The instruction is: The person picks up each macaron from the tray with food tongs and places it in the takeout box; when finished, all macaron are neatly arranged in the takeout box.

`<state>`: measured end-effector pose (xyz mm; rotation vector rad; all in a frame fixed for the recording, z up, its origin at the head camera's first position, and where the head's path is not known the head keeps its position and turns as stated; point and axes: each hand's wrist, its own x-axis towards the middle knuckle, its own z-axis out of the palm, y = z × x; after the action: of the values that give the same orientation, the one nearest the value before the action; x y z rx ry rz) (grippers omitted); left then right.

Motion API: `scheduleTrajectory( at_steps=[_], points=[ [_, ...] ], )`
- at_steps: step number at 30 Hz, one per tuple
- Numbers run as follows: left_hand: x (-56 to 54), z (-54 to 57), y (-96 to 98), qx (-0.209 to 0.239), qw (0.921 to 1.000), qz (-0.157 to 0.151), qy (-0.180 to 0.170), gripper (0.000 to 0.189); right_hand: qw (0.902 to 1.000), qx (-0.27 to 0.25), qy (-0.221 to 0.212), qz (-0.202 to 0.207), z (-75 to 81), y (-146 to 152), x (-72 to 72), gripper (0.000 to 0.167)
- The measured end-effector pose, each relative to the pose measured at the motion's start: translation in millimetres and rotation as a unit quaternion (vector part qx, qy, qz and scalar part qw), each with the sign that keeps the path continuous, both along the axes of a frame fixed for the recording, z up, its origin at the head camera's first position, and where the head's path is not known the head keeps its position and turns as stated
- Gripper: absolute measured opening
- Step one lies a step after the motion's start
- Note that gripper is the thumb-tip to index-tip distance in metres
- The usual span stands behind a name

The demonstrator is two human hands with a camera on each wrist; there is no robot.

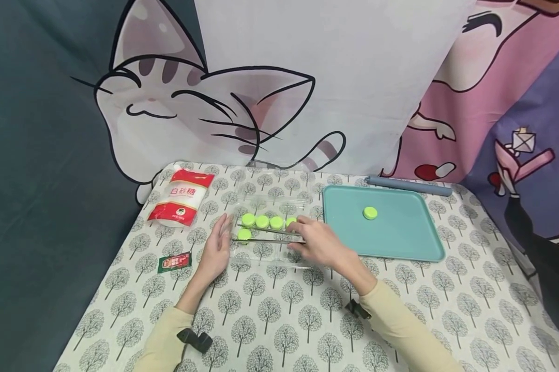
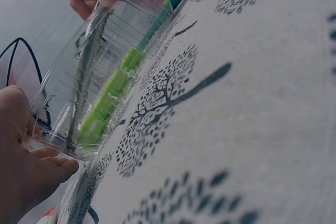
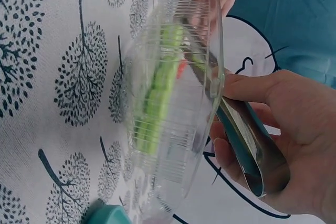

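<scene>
Apparently filling the clear box [image 1: 274, 263] with round green pieces [image 1: 262, 222], rowed four toward its back and set singly at its front left, between the arms of the tongs [image 3: 241, 124]. Pinching those tongs in the right hand [image 1: 318, 239]; bracing the box's left wall with the left hand [image 1: 217, 248], fingers fairly straight. Next, probably release cleanly, lift away, then reach right of the box for the lone piece [image 1: 369, 213] on the tray [image 1: 400, 240]. Bright lime, flat-topped, alike in size.
</scene>
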<state>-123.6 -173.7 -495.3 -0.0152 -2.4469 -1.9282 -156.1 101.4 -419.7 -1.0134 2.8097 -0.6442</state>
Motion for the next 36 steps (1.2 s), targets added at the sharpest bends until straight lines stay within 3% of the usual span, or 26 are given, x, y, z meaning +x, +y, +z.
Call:
scheduleTrajectory(
  at_steps=[8,14,26,36],
  points=[
    [-0.1,2.9,0.9,0.001,1.0,0.0,-0.006,0.059,0.9998,-0.02,0.004,0.0,3.1,9,1.5,0.035],
    [-0.6,3.5,0.3,-0.001,1.0,0.002,-0.007,0.059,0.9985,-0.038,0.038,-0.013,4.0,26,6.4,0.035],
    [-0.9,2.2,-0.5,-0.002,1.0,0.002,-0.008,0.059,0.9896,-0.098,0.072,-0.078,10.7,78,13.4,0.037],
    [1.0,5.0,1.3,-0.003,1.0,-0.002,-0.006,0.059,0.9768,-0.095,0.142,-0.129,8.9,121,21.7,0.038]
  ],
)
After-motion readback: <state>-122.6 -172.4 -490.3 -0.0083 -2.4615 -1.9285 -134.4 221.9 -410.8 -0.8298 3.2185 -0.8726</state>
